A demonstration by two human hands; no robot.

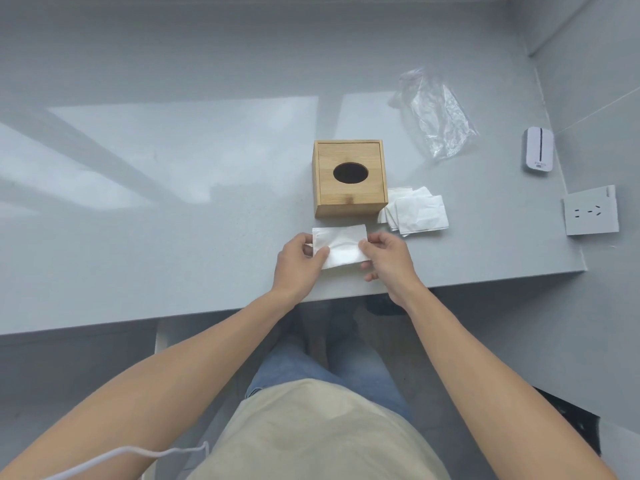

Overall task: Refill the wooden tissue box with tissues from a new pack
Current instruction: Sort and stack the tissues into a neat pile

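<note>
Your left hand (297, 261) and right hand (387, 256) pinch the tissue (343, 249) by its short ends, long axis crosswise, with the wooden box (349, 178) directly beyond.

A grey room with a grey table

The glossy table (173, 209) reflects bright window light; a white wall socket (590, 211) sits on the grey wall (595, 81) at right.

We see bare forearms (194, 358), a beige top (311, 434), blue jeans (277, 368) and a white cable (138, 455) crossing the left arm.
</note>
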